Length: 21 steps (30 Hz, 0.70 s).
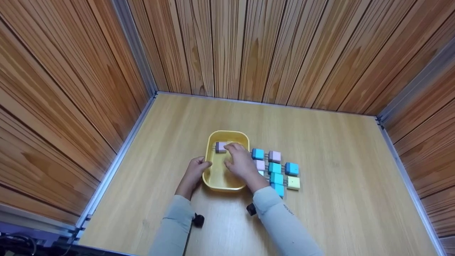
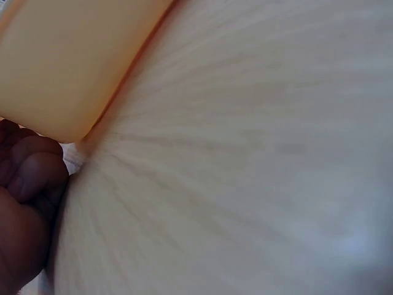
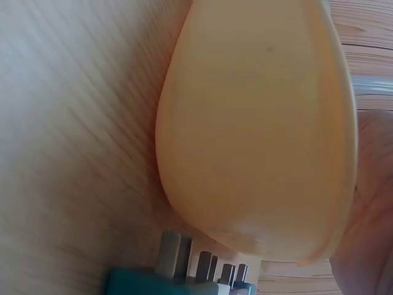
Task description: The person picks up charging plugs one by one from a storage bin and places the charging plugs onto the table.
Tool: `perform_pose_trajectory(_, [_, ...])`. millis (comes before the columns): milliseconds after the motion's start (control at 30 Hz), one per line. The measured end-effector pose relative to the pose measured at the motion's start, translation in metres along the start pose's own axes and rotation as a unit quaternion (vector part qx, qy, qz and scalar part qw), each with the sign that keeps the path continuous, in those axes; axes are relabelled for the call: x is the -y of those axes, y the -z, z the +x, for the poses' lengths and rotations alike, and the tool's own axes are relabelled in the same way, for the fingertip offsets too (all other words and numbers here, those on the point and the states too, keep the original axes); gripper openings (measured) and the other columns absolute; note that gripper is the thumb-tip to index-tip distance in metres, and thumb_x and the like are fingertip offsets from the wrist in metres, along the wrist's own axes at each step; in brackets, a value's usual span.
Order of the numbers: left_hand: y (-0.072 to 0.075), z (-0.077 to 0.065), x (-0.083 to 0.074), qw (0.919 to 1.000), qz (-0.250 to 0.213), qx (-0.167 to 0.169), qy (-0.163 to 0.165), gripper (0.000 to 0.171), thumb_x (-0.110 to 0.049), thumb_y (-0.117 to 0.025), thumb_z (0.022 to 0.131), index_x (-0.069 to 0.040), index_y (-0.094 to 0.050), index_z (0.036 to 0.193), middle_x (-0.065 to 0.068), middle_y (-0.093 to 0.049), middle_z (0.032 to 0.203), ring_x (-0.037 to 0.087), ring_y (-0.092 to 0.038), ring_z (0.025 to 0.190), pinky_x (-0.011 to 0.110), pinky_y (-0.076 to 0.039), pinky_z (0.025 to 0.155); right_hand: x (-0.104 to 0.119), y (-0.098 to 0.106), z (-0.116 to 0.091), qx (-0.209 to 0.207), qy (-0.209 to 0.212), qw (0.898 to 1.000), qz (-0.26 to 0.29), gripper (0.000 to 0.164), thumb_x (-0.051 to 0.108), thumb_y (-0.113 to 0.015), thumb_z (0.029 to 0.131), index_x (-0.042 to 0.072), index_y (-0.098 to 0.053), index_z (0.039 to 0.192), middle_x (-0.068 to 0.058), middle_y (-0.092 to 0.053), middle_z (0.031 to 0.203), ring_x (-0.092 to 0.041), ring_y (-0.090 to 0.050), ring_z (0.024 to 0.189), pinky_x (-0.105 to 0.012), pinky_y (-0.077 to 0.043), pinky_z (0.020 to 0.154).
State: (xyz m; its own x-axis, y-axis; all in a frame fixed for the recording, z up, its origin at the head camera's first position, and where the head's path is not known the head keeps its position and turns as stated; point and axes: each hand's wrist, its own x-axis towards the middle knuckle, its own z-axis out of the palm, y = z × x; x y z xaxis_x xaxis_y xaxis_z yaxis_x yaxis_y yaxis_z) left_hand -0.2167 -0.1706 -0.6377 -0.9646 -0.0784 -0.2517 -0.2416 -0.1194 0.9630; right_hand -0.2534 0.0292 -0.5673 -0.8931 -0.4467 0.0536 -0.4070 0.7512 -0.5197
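A yellow plastic tub (image 1: 227, 187) stands on the table in front of the person. My left hand (image 1: 193, 171) grips its left rim, thumb over the edge; the left wrist view has the curled fingers (image 2: 37, 163) beside the tub's outer wall. Inside, near the far end, lies a lilac and dark charger plug (image 1: 221, 147), prongs pointing left. My right hand (image 1: 241, 163) reaches over the right rim into the tub, thumb and index finger spread apart, the index fingertip right beside this plug. From the right wrist, the tub wall hides most of that hand.
Right of the tub, several charger plugs lie in loose rows, prongs pointing left: blue (image 1: 292, 169), teal (image 1: 274, 168), lilac (image 1: 274, 156) and yellow (image 1: 293, 183). The right forearm partly covers the nearest ones. Wood-plank walls (image 1: 227, 49) enclose the table at the back and sides.
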Motion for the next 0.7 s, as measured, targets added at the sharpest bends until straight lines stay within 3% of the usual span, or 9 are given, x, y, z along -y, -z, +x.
perform_pose_trajectory(367, [0.003,-0.003,0.001,0.9998,-0.006,0.017,-0.005,0.026,-0.013,-0.061,0.090,0.012,-0.064,0.096,0.018,-0.074,0.089,0.020,-0.070,0.072,0.029,-0.056,0.060,0.001,-0.006,0.009,0.024,-0.008,1.000,-0.010,0.060,0.024,-0.073,0.094,0.017,-0.052,0.149,-0.006,-0.049,0.152,-0.026,-0.043,0.142,-0.044,-0.035,0.118])
perform_pose_trajectory(500, [0.004,-0.003,0.000,0.9999,-0.004,0.013,-0.005,0.024,-0.012,-0.061,0.090,0.010,-0.067,0.096,0.018,-0.074,0.088,0.020,-0.069,0.071,0.028,-0.055,0.059,0.001,-0.007,0.012,0.025,0.005,1.000,-0.008,0.060,0.022,-0.074,0.093,0.014,-0.053,0.148,-0.008,-0.050,0.151,-0.029,-0.044,0.141,-0.047,-0.036,0.118])
perform_pose_trajectory(700, [0.002,-0.002,0.000,0.9999,0.006,0.002,-0.012,0.014,-0.011,-0.062,0.089,-0.004,-0.060,0.077,0.012,-0.069,0.080,0.017,-0.064,0.066,0.025,-0.051,0.055,0.001,-0.010,0.020,0.014,0.018,0.999,-0.030,0.062,0.020,-0.077,0.089,0.011,-0.055,0.146,-0.010,-0.053,0.149,-0.030,-0.045,0.140,-0.045,-0.033,0.119])
